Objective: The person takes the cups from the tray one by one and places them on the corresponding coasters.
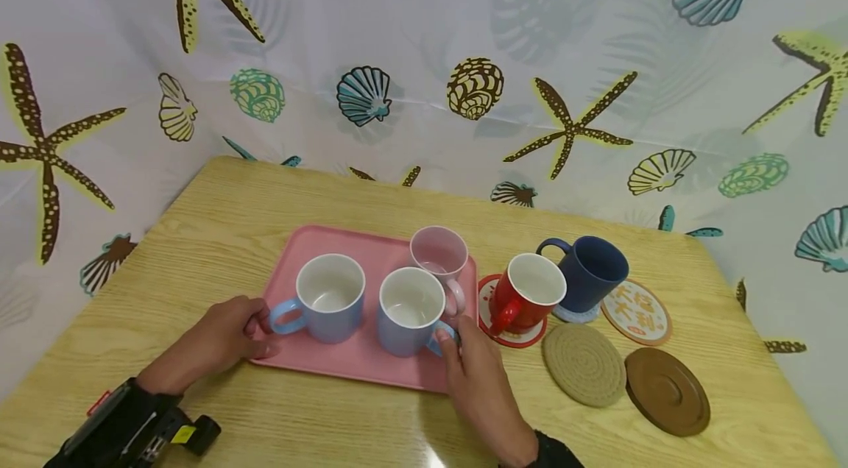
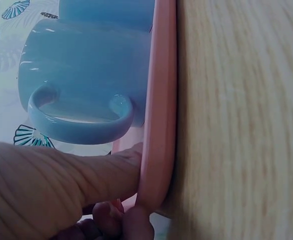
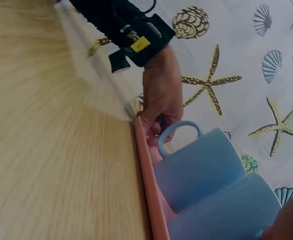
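A pink tray (image 1: 377, 254) on the table carries two light blue mugs, white inside, and a pink cup (image 1: 439, 251). My left hand (image 1: 221, 339) grips the tray's front left corner, thumb over the rim; the left wrist view shows the thumb (image 2: 106, 175) just below the left blue mug's handle (image 2: 81, 131). That left blue mug (image 1: 334, 310) has its handle to the left. With my right hand (image 1: 480, 372) I pinch the handle of the right blue mug (image 1: 400, 332), which sits on the tray in front of the pink cup.
Right of the tray, a red mug (image 1: 526, 299) sits on a round coaster and a navy mug (image 1: 592, 273) on a pale blue one. Nearby lie a printed coaster (image 1: 637, 312), a woven coaster (image 1: 584, 365) and a brown coaster (image 1: 668, 391). A patterned curtain (image 1: 424, 26) hangs behind the table.
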The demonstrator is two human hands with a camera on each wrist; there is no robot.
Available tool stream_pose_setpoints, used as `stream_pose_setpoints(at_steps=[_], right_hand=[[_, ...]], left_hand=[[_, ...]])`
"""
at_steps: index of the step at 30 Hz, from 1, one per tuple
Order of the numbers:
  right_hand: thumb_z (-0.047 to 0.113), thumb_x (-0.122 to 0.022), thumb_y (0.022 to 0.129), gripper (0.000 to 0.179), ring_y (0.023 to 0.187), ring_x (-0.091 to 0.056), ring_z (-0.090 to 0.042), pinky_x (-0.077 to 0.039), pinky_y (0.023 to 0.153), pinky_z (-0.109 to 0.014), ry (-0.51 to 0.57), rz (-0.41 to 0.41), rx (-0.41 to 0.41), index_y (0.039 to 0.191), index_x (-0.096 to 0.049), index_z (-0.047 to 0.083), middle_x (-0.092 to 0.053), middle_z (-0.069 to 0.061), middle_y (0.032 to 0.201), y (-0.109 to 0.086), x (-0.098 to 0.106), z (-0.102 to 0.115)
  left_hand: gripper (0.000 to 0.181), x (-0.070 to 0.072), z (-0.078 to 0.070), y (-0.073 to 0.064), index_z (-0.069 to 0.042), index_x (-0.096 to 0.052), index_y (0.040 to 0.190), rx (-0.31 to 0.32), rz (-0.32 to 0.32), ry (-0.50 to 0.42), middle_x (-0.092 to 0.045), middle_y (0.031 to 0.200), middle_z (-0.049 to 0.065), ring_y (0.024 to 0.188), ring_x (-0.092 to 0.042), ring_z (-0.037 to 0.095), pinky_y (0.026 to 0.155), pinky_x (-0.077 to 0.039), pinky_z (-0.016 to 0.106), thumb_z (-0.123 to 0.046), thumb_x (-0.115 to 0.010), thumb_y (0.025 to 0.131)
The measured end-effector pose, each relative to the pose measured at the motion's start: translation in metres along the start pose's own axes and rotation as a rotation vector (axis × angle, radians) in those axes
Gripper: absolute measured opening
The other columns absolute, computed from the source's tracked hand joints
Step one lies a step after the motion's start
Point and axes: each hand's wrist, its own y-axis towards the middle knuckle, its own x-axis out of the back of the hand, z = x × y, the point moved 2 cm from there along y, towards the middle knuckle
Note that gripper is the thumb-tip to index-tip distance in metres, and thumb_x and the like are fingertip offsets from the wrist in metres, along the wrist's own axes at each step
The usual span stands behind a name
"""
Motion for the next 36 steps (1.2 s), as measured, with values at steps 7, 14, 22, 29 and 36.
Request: stream_pose_setpoints(at_steps=[7, 14, 22, 29, 36], right_hand=[[0.022, -0.052, 0.094, 0.022, 0.063, -0.042, -0.014, -0.035, 0.056, -0.024, 0.35, 0.138, -0.158, 0.08, -0.053, 0.006, -0.045, -0.003, 0.068, 0.003, -0.002, -0.004], [0.022, -0.048, 0.096, 0.022, 0.063, -0.043, -0.014, -0.036, 0.056, -0.025, 0.351, 0.106, -0.156, 0.082, -0.052, 0.006, -0.046, -0.004, 0.069, 0.001, 0.01, 0.005], [0.023, -0.039, 0.1, 0.029, 0.064, -0.044, -0.021, -0.04, 0.056, -0.03, 0.479, 0.093, -0.012, 0.089, -0.048, -0.002, -0.045, -0.013, 0.074, 0.009, 0.062, 0.029], [0.028, -0.038, 0.1, 0.03, 0.071, -0.041, -0.019, -0.037, 0.06, -0.027, 0.572, -0.044, -0.029, 0.089, -0.044, 0.001, -0.044, -0.004, 0.077, 0.016, 0.123, 0.021], [0.021, -0.039, 0.099, 0.017, 0.076, -0.035, -0.017, -0.021, 0.061, -0.03, 0.77, -0.215, 0.063, 0.088, -0.041, 0.008, -0.028, -0.001, 0.077, 0.023, 0.193, -0.034]], left_hand=[[0.028, -0.001, 0.0, 0.001, -0.005, -0.058, 0.086, 0.024, 0.01, 0.007, -0.04, 0.075, 0.006, 0.068, -0.039, 0.019, 0.058, -0.03, 0.031, -0.015, -0.078, 0.07], [0.03, -0.003, 0.0, 0.0, -0.005, -0.058, 0.086, 0.028, 0.003, 0.001, -0.04, 0.074, 0.006, 0.067, -0.039, 0.019, 0.058, -0.031, 0.031, -0.017, -0.079, 0.069], [0.031, -0.002, 0.001, 0.002, -0.006, -0.059, 0.088, 0.043, 0.014, 0.019, -0.041, 0.074, 0.006, 0.068, -0.039, 0.019, 0.059, -0.031, 0.031, -0.02, -0.08, 0.069], [0.029, -0.003, 0.0, 0.003, -0.007, -0.06, 0.087, 0.041, 0.014, 0.017, -0.041, 0.075, 0.006, 0.068, -0.039, 0.019, 0.059, -0.031, 0.03, -0.018, -0.079, 0.069], [0.029, -0.002, 0.001, 0.002, -0.008, -0.06, 0.086, 0.027, 0.002, 0.011, -0.041, 0.074, 0.005, 0.067, -0.039, 0.018, 0.058, -0.032, 0.03, -0.024, -0.079, 0.07]])
